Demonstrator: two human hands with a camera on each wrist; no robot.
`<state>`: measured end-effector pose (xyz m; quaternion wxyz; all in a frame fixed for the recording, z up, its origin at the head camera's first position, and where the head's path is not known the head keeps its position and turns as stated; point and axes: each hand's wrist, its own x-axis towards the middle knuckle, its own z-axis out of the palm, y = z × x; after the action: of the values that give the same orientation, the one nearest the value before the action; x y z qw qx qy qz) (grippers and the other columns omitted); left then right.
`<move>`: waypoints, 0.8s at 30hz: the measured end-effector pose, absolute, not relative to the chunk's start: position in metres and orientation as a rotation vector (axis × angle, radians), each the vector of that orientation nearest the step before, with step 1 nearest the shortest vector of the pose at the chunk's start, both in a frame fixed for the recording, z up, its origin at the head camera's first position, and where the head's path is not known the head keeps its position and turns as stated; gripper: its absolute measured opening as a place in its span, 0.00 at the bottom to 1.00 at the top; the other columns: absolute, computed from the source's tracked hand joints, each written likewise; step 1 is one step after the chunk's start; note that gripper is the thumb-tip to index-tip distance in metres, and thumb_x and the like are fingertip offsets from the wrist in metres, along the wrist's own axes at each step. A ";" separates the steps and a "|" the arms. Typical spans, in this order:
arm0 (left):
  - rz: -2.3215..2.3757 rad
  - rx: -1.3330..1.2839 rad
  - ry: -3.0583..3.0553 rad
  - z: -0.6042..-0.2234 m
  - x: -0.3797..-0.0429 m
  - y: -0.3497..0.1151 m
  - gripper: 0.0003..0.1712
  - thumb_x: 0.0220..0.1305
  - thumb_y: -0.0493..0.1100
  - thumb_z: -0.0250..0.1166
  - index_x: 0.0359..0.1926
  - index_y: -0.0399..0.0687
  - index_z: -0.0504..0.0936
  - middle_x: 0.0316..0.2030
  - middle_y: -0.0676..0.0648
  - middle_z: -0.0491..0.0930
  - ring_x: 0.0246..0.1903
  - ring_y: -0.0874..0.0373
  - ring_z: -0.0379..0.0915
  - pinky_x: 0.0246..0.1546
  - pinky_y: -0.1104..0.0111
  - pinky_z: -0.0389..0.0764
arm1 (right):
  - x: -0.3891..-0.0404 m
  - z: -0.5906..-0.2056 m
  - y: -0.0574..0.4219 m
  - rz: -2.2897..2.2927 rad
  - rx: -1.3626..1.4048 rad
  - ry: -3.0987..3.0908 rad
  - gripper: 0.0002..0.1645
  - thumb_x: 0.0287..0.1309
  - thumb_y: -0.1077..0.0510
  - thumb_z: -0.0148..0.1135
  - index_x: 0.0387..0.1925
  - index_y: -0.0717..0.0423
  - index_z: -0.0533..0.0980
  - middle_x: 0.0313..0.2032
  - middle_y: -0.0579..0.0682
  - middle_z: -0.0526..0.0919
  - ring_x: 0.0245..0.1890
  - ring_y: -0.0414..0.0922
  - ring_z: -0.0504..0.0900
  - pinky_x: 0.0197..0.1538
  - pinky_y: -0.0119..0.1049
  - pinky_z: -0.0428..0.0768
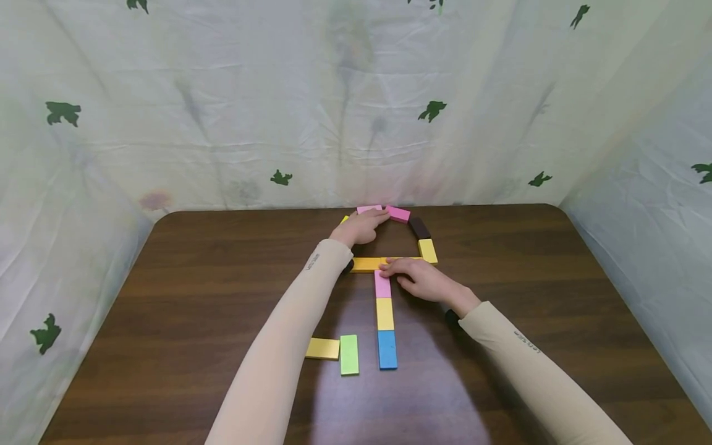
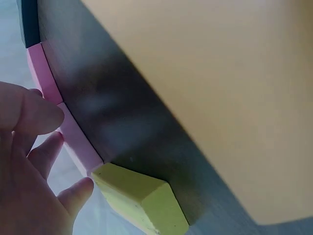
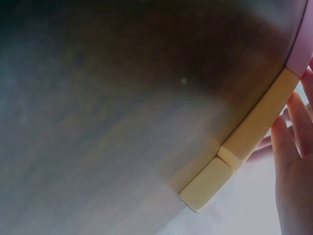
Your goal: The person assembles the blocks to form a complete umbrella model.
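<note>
In the head view my left hand (image 1: 361, 228) reaches to the far side of a ring of flat blocks, its fingers over the light pink block (image 2: 80, 137). The left wrist view has its fingertips along that block's outer side, near the darker pink block (image 2: 45, 73) and a yellow block (image 2: 139, 196). My right hand (image 1: 428, 281) has its fingertips at the orange block (image 1: 367, 265) and the top of a pink block (image 1: 382, 284). In the right wrist view those fingers are extended along the orange block's edge. Part of the ring is hidden by my left hand and sleeve.
A dark brown block (image 1: 419, 227) and a yellow block (image 1: 428, 250) form the ring's right side. Below the pink block, a yellow block (image 1: 384, 314) and a blue block (image 1: 387, 350) run toward me. A green block (image 1: 349, 355) stands beside another yellow block (image 1: 324, 348).
</note>
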<state>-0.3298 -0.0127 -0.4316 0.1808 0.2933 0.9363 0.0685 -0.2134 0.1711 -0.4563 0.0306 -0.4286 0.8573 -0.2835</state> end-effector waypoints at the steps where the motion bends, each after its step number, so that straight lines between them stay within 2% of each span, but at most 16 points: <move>1: 0.195 0.832 2.642 -0.432 -0.330 -0.013 0.36 0.67 0.33 0.46 0.74 0.54 0.54 0.73 0.54 0.49 0.72 0.58 0.40 0.68 0.53 0.45 | -0.213 -0.456 0.171 -0.876 -1.317 2.640 0.19 0.58 0.73 0.54 0.51 0.63 0.79 0.52 0.53 0.81 0.61 0.51 0.72 0.62 0.44 0.67; 8: 0.243 0.870 2.653 -0.433 -0.329 -0.017 0.36 0.66 0.31 0.46 0.74 0.50 0.54 0.73 0.52 0.50 0.72 0.57 0.41 0.68 0.62 0.47 | -0.213 -0.456 0.172 -0.891 -1.325 2.637 0.19 0.58 0.73 0.54 0.51 0.63 0.79 0.52 0.53 0.81 0.60 0.52 0.72 0.62 0.44 0.67; 15: 0.237 0.778 2.730 -0.435 -0.329 -0.025 0.33 0.68 0.33 0.46 0.73 0.48 0.56 0.73 0.50 0.52 0.71 0.54 0.44 0.67 0.51 0.47 | -0.214 -0.457 0.172 -0.884 -1.299 2.639 0.20 0.58 0.73 0.54 0.51 0.62 0.79 0.52 0.52 0.81 0.61 0.52 0.72 0.61 0.45 0.68; 24: 0.224 0.753 2.733 -0.436 -0.328 -0.028 0.32 0.68 0.34 0.46 0.73 0.49 0.58 0.73 0.51 0.51 0.71 0.55 0.43 0.66 0.49 0.48 | -0.213 -0.457 0.171 -0.888 -1.294 2.634 0.20 0.58 0.73 0.54 0.51 0.63 0.79 0.52 0.53 0.81 0.61 0.51 0.71 0.62 0.45 0.67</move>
<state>-0.3277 -0.0280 -0.4362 0.1486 0.2617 0.9504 0.0778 -0.2134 0.1707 -0.4565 0.0380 -0.4217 0.8585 -0.2894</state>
